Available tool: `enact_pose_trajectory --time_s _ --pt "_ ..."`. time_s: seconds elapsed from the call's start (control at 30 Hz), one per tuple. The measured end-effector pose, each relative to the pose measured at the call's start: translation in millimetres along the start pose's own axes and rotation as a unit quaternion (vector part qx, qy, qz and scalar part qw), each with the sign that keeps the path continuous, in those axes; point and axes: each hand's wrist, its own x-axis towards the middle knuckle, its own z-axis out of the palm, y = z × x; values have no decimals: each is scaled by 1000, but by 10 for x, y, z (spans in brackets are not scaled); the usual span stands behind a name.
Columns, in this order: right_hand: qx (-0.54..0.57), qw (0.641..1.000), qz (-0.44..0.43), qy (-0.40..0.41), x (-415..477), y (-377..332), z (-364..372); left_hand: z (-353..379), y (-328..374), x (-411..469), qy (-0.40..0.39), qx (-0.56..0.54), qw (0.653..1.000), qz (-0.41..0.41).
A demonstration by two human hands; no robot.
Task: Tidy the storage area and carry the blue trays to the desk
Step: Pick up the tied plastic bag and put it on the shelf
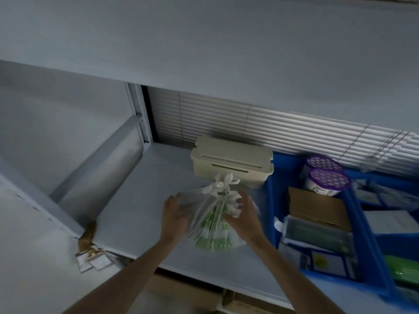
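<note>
- far left of the knotted bag: a little pile of paper tags (93, 260) with a brown strap hangs off the front corner of the grey shelf (140, 200)
- left hand (174, 215) is right up against the bag's left side, fingers spread and loosely curled, looks open against the plastic more than a real grip
- the bag (213, 223) itself: clear plastic with green print, top tied in a white knot, standing upright on the shelf between both hands
- straight behind the bag, touching or almost touching the knot, is a cream lidded box (233, 162) with a slot in its lid, and window blinds (272, 128) behind that
- right hand (246, 218) is on the bag's right side, fingers splayed and pressed against the plastic near the knot, also open-ish, can't tell if it's actually pinching anything
- right of the bag: first blue tray (272, 214) on the same shelf, just beside the right hand, packed with stuff
- in that tray: two white tubs with purple honeycomb lids (326, 175) at the back, a brown cardboard box (317, 207) in front of them, flat packs nearer the camera
- further right of the bag, a second blue tray (390, 236) sits against the first, contents too blurry to call
</note>
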Motion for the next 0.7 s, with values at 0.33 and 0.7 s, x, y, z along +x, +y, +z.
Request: enact_pose_trajectory --time_s 0.33,0.7 --pt "-382 923 12 -50 114 539 159 214 -434 258 -233 392 877 152" --pt "-382 923 41 -29 70 456 60 264 -450 306 -141 370 898 192"
